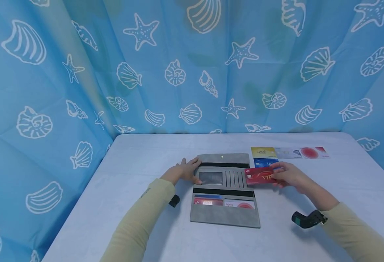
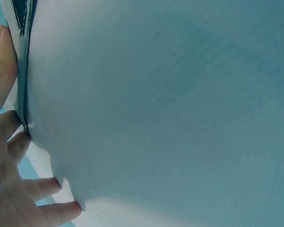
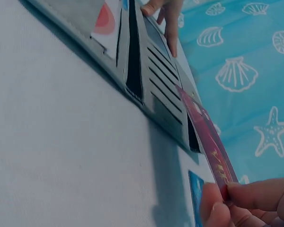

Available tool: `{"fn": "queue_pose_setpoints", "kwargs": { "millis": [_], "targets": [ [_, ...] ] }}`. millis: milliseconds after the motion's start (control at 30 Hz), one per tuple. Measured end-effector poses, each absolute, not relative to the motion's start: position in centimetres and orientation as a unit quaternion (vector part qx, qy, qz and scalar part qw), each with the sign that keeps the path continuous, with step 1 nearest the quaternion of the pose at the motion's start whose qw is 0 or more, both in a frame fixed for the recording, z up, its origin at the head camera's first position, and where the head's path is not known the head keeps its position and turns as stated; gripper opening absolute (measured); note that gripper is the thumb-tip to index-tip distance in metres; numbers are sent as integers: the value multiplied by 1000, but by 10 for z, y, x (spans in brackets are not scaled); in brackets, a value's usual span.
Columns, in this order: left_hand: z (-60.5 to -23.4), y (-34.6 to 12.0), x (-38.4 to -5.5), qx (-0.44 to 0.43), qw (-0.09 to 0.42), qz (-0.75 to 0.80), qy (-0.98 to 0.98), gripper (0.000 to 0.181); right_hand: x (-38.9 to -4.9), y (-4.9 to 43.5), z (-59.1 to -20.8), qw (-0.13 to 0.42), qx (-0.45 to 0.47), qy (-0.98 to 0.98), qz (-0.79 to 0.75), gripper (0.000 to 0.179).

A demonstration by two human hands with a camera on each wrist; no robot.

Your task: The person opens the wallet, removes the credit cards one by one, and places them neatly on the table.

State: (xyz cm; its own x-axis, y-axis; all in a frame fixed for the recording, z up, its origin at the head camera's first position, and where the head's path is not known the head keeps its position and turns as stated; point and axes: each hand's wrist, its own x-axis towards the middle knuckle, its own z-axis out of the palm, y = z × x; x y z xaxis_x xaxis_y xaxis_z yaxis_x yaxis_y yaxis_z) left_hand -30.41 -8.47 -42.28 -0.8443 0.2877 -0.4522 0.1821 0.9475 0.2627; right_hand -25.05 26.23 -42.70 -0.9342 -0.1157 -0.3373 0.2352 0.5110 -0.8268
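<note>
A grey wallet (image 1: 224, 215) lies unfolded on the table, with a clear window, a row of narrow slots and a lower pocket. Two cards, a red one (image 1: 208, 201) and a white one (image 1: 239, 204), show in that lower pocket. My left hand (image 1: 189, 171) rests on the wallet's left edge, thumb by the window and fingers spread, also seen in the left wrist view. Between thumb and fingers my right hand (image 1: 286, 174) pinches a red VIP card (image 1: 258, 176) by its right end. The card's left end overlaps the slots' right side in the head view.
Behind the right hand lie a gold card (image 1: 263, 152), a silver card (image 1: 288, 153), a white card with a red circle (image 1: 311, 153) and a blue VIP card (image 1: 264, 162). A blue seashell curtain (image 1: 165, 91) hangs behind the white table (image 1: 139, 156).
</note>
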Motion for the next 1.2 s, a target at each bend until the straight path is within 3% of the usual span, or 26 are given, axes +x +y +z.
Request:
{"fn": "queue_pose_setpoints", "kwargs": {
  "millis": [433,800,1200],
  "targets": [
    [-423,-86,-304,133,254,104,952,90,-258,301,-418,130,53,874,-466,56],
    [-423,-87,-305,131,253,102,953,90,-288,333,-433,27,162,857,-489,53],
    [-420,-85,-304,131,255,104,952,90,-291,342,-434,29,207,845,-492,51]
  ]
}}
